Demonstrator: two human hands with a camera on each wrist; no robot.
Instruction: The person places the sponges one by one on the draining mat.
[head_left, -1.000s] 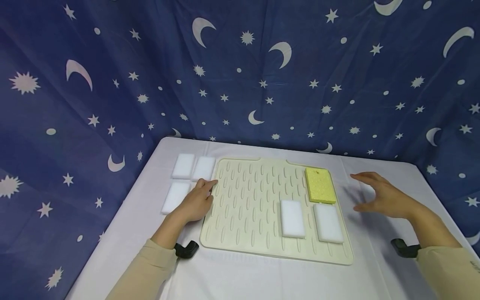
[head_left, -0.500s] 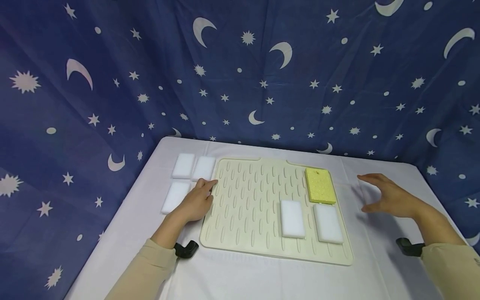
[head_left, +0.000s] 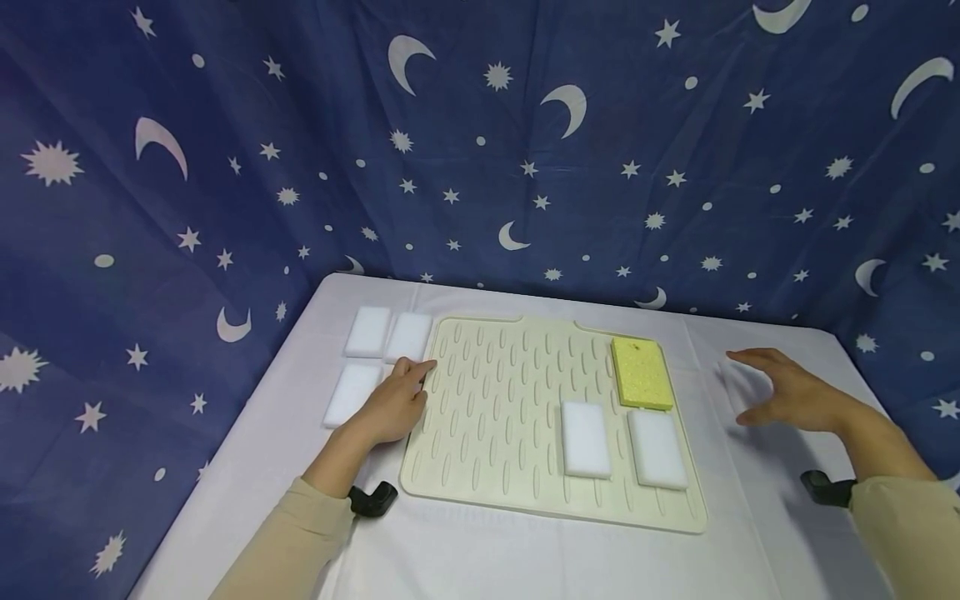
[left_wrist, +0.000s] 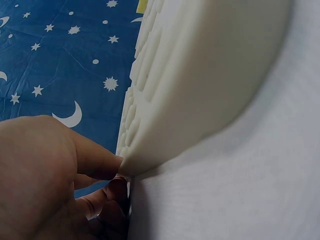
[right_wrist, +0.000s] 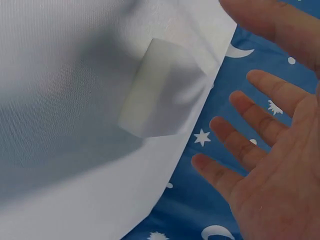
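My left hand is at the left edge of a cream ribbed drying mat. In the left wrist view its fingertips pinch the mat's rim, with some fingers curled below. On the mat's right side lie a yellow sponge, a white sponge just below it and another white sponge to the left. My right hand hovers right of the mat, thumb and fingers spread, holding nothing. Near it, the right wrist view has a pale, many-sided block-like shape, half in shadow; its kind is unclear.
Left of the mat lie three white sponges: one at the far left, one beside it and one nearer, close to my left hand. A white cloth covers the table. A blue star-and-moon curtain hangs behind.
My right hand has drifted to the right, away from the mat, fingers still spread. The left hand, the mat and the sponges have not visibly moved.
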